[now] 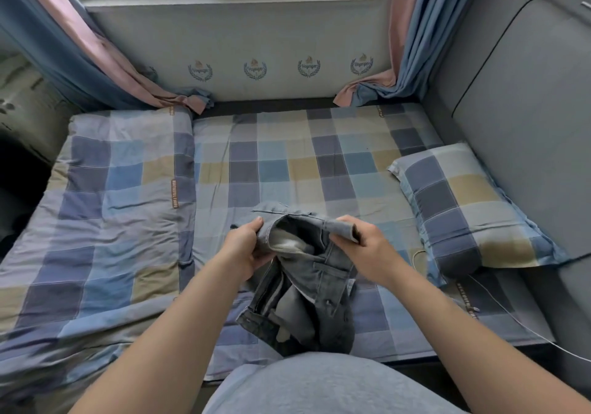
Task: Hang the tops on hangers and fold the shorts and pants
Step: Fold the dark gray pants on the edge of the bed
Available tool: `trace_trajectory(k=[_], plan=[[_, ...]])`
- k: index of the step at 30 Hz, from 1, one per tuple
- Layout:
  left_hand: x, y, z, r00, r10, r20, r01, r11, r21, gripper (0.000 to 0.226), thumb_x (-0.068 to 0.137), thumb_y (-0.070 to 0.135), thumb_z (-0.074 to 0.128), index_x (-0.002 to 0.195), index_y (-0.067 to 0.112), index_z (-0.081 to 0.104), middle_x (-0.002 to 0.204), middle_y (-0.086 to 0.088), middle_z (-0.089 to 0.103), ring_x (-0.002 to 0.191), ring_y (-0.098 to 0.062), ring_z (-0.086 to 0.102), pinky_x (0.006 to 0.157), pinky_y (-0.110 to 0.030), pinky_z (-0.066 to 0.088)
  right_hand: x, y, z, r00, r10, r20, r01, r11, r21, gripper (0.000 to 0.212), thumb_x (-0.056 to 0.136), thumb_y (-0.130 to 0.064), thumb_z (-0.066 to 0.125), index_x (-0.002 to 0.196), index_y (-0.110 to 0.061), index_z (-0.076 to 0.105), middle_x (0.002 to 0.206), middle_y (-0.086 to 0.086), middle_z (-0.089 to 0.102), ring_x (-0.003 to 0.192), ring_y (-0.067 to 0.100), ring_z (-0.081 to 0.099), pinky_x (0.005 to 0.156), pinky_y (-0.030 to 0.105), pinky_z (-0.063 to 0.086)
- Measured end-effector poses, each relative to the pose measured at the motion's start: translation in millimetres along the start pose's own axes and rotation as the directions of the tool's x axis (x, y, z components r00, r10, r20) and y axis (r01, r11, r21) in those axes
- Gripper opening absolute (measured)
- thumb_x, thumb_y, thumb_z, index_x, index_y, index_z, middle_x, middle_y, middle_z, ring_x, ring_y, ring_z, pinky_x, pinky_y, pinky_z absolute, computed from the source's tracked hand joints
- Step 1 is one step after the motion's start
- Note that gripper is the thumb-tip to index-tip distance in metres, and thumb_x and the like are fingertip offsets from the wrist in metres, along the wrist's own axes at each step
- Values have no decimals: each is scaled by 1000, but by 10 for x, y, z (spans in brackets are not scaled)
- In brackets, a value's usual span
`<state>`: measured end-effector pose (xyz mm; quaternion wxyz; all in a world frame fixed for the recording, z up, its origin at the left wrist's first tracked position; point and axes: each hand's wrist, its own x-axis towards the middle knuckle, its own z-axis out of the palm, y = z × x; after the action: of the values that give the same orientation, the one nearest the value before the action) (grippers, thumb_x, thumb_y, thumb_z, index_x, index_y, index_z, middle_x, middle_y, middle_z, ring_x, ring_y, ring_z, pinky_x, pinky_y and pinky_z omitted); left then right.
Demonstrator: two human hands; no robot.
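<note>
Denim, grey and stiff, makes the one crumpled garment (pixel 316 289) that you hold over the near middle of the checked cotton sheet (pixel 287 164), your left hand (pixel 246 249) and right hand (pixel 371 253) each gripping its waistband with curled fingers, one soft rectangular pillow (pixel 463 202) at right.

Grey jeans (pixel 307 279): thick rough denim cloth, matt, faded. Checked bed sheet (pixel 287 164) under jeans: soft cotton-like cloth, matt, wrinkled. Pillow (pixel 463 205) beside jeans: same cloth.

Both bare forearms reaching forward, left hand (pixel 246 247) and right hand (pixel 367 247) level — fingers curled, gripping.
</note>
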<state>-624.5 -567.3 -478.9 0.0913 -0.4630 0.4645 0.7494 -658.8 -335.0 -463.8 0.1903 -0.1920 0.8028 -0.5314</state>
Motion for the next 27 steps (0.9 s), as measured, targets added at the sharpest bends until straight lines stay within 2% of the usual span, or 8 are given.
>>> trace_trajectory(k=[4, 6, 9, 12, 18, 22, 24, 27], plan=[[-79, -58, -4, 950, 311, -13, -283, 879, 383, 61, 89, 37, 74, 136, 9, 46, 127, -1, 55, 102, -20, 59, 78, -33, 48, 215, -180, -48, 999, -25, -29, 23, 997, -71, 16, 90, -28, 70, 85, -16, 62, 76, 1, 62, 72, 16, 56, 71, 37, 45], [-189, -3, 12, 886, 408, 219, -463, 761, 455, 56, 84, 38, 80, 129, 18, 52, 128, 3, 60, 108, -17, 63, 78, -29, 52, 311, -238, -51, 997, 50, -65, -53, 998, -35, 20, 88, -20, 76, 88, -6, 62, 81, 10, 66, 74, 17, 59, 73, 41, 49], [-385, -28, 116, 787, 218, 578, -553, 665, 502, 63, 70, 41, 87, 124, 24, 60, 120, 6, 69, 102, -11, 71, 84, -28, 59, 355, -324, -35, 984, 170, -52, -163, 980, 112, 34, 79, -22, 84, 100, -5, 64, 97, 18, 73, 90, 30, 71, 85, 49, 56], [-465, -233, 290, 719, 163, 675, -579, 678, 453, 79, 67, 36, 88, 135, 18, 51, 124, 1, 68, 111, -12, 68, 96, -34, 56, 372, -411, -37, 981, 196, -8, -189, 955, 228, 45, 69, -34, 88, 102, -12, 66, 92, 10, 76, 88, 28, 74, 82, 45, 60], [-446, -448, 452, 754, 324, 571, -626, 617, 476, 66, 72, 45, 75, 129, 27, 48, 115, 6, 70, 107, -12, 67, 95, -42, 56, 410, -488, -104, 974, 217, 65, -226, 913, 341, 72, 57, -61, 84, 103, -9, 66, 88, 9, 75, 83, 25, 72, 77, 40, 60], [-400, -399, 476, 785, 457, 419, -615, 661, 430, 32, 86, 21, 48, 114, 19, 63, 107, -4, 72, 104, -24, 66, 95, -49, 54, 395, -458, -155, 974, 193, 123, -226, 896, 384, 56, 65, -53, 78, 101, -12, 68, 90, 10, 75, 84, 23, 71, 77, 39, 61], [-344, -296, 418, 799, 501, 332, -601, 686, 410, 29, 90, 2, 42, 102, 11, 67, 101, -10, 72, 102, -30, 66, 94, -46, 54, 371, -400, -245, 971, 196, 139, -233, 907, 351, 49, 72, -46, 78, 107, -13, 68, 96, 14, 74, 86, 24, 70, 83, 42, 57], [-258, -124, 275, 819, 532, 213, -569, 708, 419, 25, 90, -5, 39, 88, 2, 63, 83, -10, 68, 83, -25, 63, 77, -39, 52, 351, -265, -371, 959, 208, 191, -224, 972, 65, 30, 80, -20, 84, 106, -21, 70, 88, 5, 72, 77, 16, 67, 76, 28, 55]])
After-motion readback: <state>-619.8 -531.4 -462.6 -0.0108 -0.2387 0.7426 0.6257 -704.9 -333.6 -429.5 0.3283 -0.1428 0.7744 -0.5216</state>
